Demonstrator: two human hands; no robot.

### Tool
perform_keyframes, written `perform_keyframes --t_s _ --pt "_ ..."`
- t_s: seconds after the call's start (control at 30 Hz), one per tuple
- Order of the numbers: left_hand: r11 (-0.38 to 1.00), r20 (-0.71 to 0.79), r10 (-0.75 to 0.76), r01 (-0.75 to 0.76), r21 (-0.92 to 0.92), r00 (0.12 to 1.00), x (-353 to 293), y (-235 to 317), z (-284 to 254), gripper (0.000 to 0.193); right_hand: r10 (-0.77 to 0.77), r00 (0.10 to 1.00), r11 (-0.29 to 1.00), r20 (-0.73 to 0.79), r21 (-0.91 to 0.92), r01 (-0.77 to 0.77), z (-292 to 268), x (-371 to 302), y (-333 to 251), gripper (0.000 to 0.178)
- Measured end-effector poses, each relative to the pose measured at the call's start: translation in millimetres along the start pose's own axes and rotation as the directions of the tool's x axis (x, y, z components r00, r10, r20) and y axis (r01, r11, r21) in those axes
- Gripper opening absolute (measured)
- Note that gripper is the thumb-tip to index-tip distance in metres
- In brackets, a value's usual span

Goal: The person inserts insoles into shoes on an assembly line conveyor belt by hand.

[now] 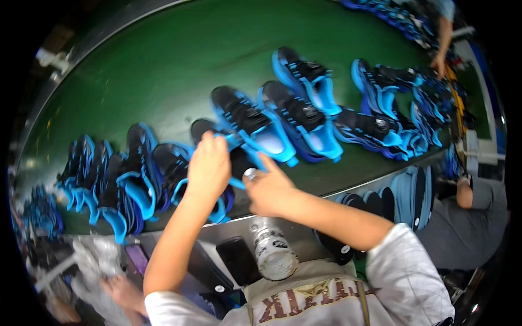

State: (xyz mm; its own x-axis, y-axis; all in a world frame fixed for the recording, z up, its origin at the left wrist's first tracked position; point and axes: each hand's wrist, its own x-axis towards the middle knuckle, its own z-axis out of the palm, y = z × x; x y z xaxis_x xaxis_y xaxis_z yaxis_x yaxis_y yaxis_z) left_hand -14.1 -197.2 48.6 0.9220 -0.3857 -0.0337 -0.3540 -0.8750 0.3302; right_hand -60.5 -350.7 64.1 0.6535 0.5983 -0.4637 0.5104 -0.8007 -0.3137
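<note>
Left hand (210,166) in grip on a black-and-blue shoe (240,161) — right hand (267,190) around a silver-ended object (250,173)

One worktop (147,76) carries the shoes. The wearer has two hands here, left hand (209,165) and right hand (270,191), with one shoe (202,129) at them and one silvery piece (250,173) in the right. Just beyond and to the right lie three shoes (239,111). The left row (142,163) holds at least five, the right group (375,127) at least four; overlap hides exact totals. The far-left pile (41,212) is too blurred to count. Near the wearer: two phones, one black (238,261), one purple (136,257); one jar (275,252). Two co-workers' hands show: one far right (438,63), one near left (124,290).
</note>
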Motion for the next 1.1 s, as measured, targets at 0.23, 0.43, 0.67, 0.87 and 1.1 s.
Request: perform_keyframes --t_s 0.23,0.43,0.67,0.87,1.1 --pt "0.789 -0.027 0.106 -0.068 0.611 0.994 -7.2 17.8 3.1 0.02 -0.103 0.8 0.905 -0.591 0.278 0.321 11.2 -34.2 10.7 0.04" --pt "0.946 -0.25 0.168 -0.085 0.312 0.954 9.7 16.0 -64.5 0.016 0.307 0.446 0.922 -0.841 0.146 -0.359 -7.8 -187.1 161.0 0.048" --pt "0.627 -0.119 -0.103 -0.028 -0.779 0.988 96.2 131.2 -47.7 0.01 0.576 0.555 0.719 -0.6 0.047 -0.694 16.1 -178.1 250.5 0.098" --pt "0.937 0.232 0.061 -0.136 0.323 0.971 161.6 197.5 40.2 0.046 0.703 0.279 0.647 -0.654 0.424 -0.634 2.3 -120.2 272.8 0.095" --pt "0.965 0.416 0.251 -0.262 -0.033 0.874 132.7 252.5 55.2 0.049 0.537 0.53 0.832 -0.656 0.515 -0.206 -4.6 -158.7 257.3 0.079"
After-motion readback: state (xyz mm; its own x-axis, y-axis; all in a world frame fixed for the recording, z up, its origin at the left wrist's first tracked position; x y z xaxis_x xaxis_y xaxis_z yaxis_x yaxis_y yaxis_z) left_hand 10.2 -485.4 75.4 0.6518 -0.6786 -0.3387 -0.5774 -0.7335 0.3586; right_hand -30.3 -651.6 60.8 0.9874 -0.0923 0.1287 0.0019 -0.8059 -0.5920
